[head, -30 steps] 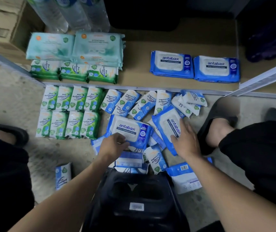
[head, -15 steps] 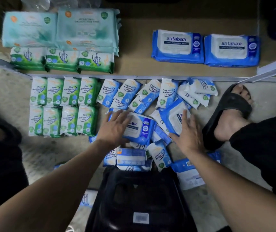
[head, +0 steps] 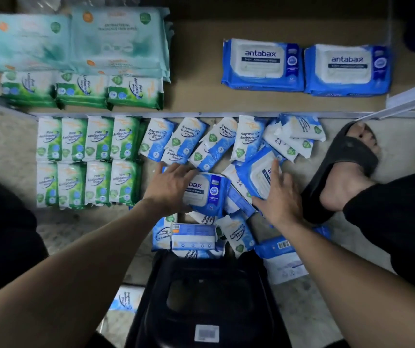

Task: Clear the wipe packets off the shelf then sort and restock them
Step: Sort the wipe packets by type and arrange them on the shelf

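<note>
Left hand (head: 171,187) lies flat, fingers straight, on a big blue pack (head: 209,194). Right hand (head: 280,199) rests the same way on a second big blue pack (head: 256,172), which is tilted on the heap on the floor (head: 8,136). Both packs look soft, fairly heavy and slippery, with a stiff lid. They are best gripped across the sides, thumb under, not by the lid. Small blue packets (head: 194,136) crowd round and partly under them and may drag along. Green packets (head: 86,139) stand in 2 rows to the left, and a sandalled foot (head: 339,172) is close on the right. 2 matching packs (head: 261,64) lie on the shelf (head: 196,101).
</note>
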Demonstrator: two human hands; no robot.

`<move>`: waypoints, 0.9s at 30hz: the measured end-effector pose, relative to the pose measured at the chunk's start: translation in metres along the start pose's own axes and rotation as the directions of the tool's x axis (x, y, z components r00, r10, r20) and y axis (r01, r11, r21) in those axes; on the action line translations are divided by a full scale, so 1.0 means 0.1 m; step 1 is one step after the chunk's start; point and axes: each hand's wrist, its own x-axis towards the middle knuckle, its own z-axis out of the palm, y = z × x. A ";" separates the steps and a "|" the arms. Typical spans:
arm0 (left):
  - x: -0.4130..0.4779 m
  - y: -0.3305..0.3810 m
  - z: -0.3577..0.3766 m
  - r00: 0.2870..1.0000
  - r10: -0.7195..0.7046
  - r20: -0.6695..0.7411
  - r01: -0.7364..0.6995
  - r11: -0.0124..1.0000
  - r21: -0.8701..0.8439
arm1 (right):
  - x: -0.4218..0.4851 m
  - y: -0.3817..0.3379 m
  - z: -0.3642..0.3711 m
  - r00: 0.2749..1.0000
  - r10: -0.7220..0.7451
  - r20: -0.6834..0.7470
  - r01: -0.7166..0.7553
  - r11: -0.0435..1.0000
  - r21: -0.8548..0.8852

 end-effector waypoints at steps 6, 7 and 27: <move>-0.09 0.07 -0.07 0.997 -0.063 0.041 0.064 0.998 -0.010 | -0.08 0.01 -0.08 0.999 0.019 0.033 -0.022 0.995 0.096; -0.12 0.07 -0.08 0.997 -0.068 0.042 0.068 0.998 -0.009 | -0.10 0.02 -0.09 0.999 0.017 0.037 -0.020 0.994 0.103; 0.31 0.38 -1.48 0.983 -0.026 -0.180 0.049 0.991 0.126 | 0.17 0.28 -1.66 0.972 -0.220 -0.084 0.199 0.957 -0.210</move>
